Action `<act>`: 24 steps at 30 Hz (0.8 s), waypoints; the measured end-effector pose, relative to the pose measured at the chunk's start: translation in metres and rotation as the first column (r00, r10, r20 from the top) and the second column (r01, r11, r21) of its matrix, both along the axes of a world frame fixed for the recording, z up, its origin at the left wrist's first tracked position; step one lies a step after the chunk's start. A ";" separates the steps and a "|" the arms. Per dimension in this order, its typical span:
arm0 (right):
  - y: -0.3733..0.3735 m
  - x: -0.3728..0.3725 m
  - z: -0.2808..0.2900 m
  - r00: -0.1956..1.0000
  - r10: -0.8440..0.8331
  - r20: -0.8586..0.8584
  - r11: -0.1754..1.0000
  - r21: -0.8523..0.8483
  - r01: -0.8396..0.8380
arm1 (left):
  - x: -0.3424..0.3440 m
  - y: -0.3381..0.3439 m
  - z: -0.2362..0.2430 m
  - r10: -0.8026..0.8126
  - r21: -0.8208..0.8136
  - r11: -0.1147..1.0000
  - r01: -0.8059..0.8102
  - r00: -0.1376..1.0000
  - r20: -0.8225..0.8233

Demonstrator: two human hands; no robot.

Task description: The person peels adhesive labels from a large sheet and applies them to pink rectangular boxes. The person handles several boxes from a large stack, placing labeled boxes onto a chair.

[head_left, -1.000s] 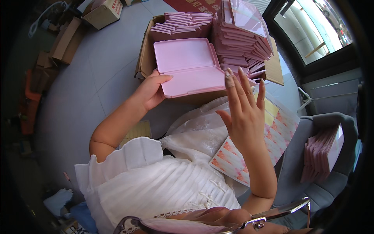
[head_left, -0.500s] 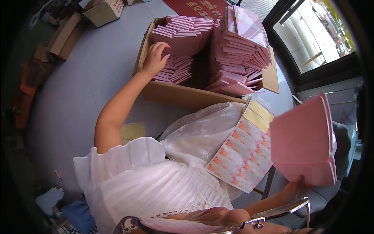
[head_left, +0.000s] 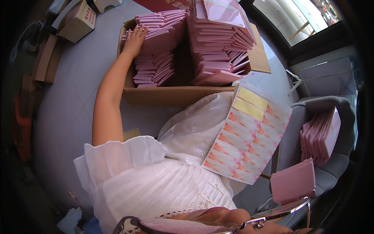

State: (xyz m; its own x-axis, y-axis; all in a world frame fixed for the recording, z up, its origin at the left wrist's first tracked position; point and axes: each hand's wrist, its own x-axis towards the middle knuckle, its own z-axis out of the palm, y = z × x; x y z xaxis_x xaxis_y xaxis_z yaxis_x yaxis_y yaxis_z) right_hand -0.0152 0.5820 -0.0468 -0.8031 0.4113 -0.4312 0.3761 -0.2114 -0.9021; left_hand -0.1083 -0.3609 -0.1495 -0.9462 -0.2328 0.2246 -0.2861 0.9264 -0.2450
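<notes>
My left hand (head_left: 134, 40) rests open, fingers stretched out, on the far left stack of flat pink packets (head_left: 161, 29) in a cardboard box (head_left: 171, 93). A taller pile of the same pink packets (head_left: 218, 37) fills the box's right side. On my lap lies a sheet of orange-and-white floral stickers (head_left: 249, 136), with bare yellow backing at its upper end. A single pink packet (head_left: 294, 181) stands tilted at the lower right, partly behind the glasses rim. My right hand does not show; whether it touches that packet is hidden.
A grey chair (head_left: 341, 163) at the right holds a leaning row of pink packets (head_left: 319, 136). Cartons, among them a white-and-brown one (head_left: 78, 23), stand on the floor at the upper left. A glass door (head_left: 298, 15) is at the upper right.
My left hand has moved from the box's left edge onto the pink stack, fingers now flatter. The pink packet at the right has dropped lower, and my right hand has gone out of sight.
</notes>
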 end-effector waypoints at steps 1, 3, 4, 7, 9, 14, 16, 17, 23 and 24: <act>0.010 -0.002 0.006 1.000 0.008 -0.002 1.000 0.004 -0.008 | 0.008 -0.001 -0.010 -0.038 -0.042 0.999 0.034 0.996 -0.079; 0.031 0.011 0.012 1.000 0.002 -0.028 1.000 0.010 -0.002 | 0.002 0.017 -0.001 -0.114 -0.049 0.993 0.107 0.976 -0.185; 0.042 0.012 0.024 0.999 0.022 -0.041 1.000 0.015 -0.022 | 0.004 0.019 -0.003 -0.124 -0.044 0.992 0.118 0.971 -0.202; 0.069 0.009 0.031 0.997 0.060 -0.044 0.997 0.045 -0.058 | 0.008 0.019 0.007 -0.184 0.040 0.979 0.199 0.952 -0.243; 0.086 0.022 0.043 0.996 0.058 -0.073 0.994 0.091 -0.052 | 0.002 0.018 0.013 -0.242 0.112 0.957 0.266 0.951 -0.191; 0.102 -0.003 0.032 0.997 0.062 -0.050 0.965 0.258 -0.047 | 0.004 -0.001 0.023 -0.280 0.234 0.928 0.289 0.957 -0.072; 0.058 -0.019 0.044 0.998 -0.070 0.004 0.925 0.376 0.064 | 0.007 0.000 0.028 -0.304 0.139 0.941 0.307 0.952 -0.042; 0.066 -0.016 0.042 0.998 -0.062 -0.023 0.880 0.470 0.065 | 0.005 0.006 0.031 -0.368 0.102 0.922 0.373 0.927 -0.069; 0.071 -0.016 0.022 0.954 -0.294 -0.061 0.779 0.563 0.276 | 0.045 0.036 0.075 -0.332 0.092 0.939 0.333 0.943 -0.025; 0.065 -0.018 0.018 0.944 -0.326 -0.052 0.733 0.616 0.287 | 0.059 0.038 0.085 -0.324 0.016 0.946 0.325 0.945 -0.048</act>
State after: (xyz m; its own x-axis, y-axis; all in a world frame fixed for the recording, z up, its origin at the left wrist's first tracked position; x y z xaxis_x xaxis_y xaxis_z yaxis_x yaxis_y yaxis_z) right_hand -0.0337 0.6468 -0.0284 -0.5699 0.8206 -0.0438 0.4414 0.2607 -0.8586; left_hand -0.0497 -0.3231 -0.0643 -0.9606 0.0795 0.2664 0.0209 0.9762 -0.2160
